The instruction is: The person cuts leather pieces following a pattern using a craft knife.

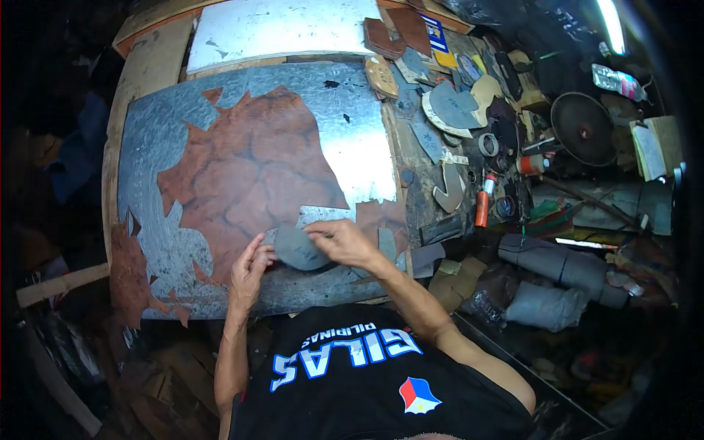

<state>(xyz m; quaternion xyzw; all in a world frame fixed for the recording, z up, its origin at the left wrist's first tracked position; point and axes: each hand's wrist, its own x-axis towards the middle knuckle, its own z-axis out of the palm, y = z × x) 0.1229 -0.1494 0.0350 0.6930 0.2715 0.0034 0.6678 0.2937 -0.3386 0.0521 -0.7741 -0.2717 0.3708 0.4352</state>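
Observation:
A grey, rounded flat template [299, 251] with faint handwriting is between my two hands, over the near edge of a brown leather hide [253, 165]. My right hand [342, 242] pinches the template's upper right edge. On its left side, the curled fingers of my left hand [253, 260] hold the other edge. The hide has a ragged outline with cut-out notches and dark vein-like markings. It lies flat on a scuffed metal sheet [154, 117]. A smaller piece of brown leather [374, 216] lies to the right of my right hand.
Several cut templates [451, 110] are heaped along the right side of the bench. An orange tube [482, 209] and a tape roll [488, 144] sit beside them. Leather scraps [128, 268] hang over the left edge. A white board [286, 33] lies at the back.

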